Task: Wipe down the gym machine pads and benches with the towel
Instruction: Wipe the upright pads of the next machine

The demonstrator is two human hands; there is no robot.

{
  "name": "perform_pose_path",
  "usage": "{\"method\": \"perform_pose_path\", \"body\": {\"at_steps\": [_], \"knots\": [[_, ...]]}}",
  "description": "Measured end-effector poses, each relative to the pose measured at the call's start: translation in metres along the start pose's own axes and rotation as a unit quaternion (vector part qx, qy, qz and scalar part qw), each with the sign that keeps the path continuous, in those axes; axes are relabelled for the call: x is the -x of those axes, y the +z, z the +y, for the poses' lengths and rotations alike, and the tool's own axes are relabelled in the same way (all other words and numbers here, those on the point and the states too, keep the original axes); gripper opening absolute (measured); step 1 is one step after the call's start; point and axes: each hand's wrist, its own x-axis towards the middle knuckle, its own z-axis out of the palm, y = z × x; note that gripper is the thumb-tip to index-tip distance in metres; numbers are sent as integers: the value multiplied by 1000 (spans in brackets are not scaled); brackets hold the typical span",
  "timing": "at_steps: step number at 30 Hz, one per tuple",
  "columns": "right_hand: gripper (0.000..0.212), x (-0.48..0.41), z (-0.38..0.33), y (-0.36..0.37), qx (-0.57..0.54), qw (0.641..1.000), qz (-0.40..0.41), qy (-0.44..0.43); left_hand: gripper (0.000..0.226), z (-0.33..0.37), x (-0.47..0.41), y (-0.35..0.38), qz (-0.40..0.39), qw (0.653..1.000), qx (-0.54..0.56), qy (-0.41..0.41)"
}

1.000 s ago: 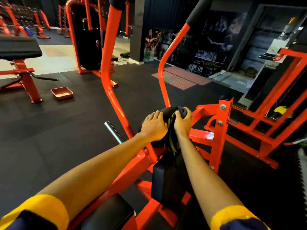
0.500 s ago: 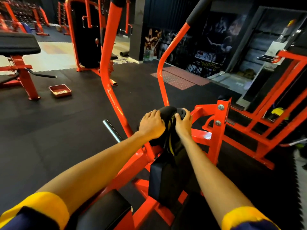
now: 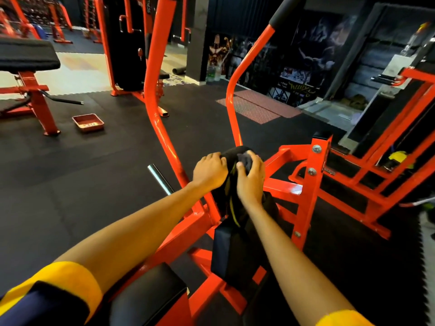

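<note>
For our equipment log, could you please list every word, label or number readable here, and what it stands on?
"TNESS", vertical, its start cut off by the frame edge: on the far machine's black upright.
Poster: yellow graffiti-style lettering, unreadable.
Tray: marks inside, too blurred.
Towel: yellow stripes only, no text seen.

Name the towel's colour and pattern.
Black towel with thin yellow lines, seen in the head view.

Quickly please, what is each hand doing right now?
Left hand: curled over the top of the pad.
Right hand: grips the bunched towel.
</note>
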Motion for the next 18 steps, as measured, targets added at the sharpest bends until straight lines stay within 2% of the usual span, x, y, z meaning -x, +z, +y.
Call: {"method": "perform_pose_path", "body": {"at_steps": [3, 5, 10, 12, 15, 18], "knots": [[48, -47, 4, -2, -33, 992, 24, 119, 49, 13, 13, 2, 6, 998, -41, 50], [48, -52, -5, -2, -6, 990, 30, 139, 49, 13, 7, -4, 0, 1000, -9, 28], [58, 27, -33, 11, 46, 999, 19, 4, 50, -4, -21, -19, -59, 987, 76, -125], [59, 50, -29, 10, 45, 998, 8, -30, 57, -5, -19, -18, -73, 982, 80, -155], [57, 31, -21, 7, 27, 999, 29, -16, 51, 3, -10, -11, -45, 992, 34, -116], [51, -19, -18, 2, 11, 996, 43, 77, 40, 15, 5, -8, -11, 999, 8, -32]]}}
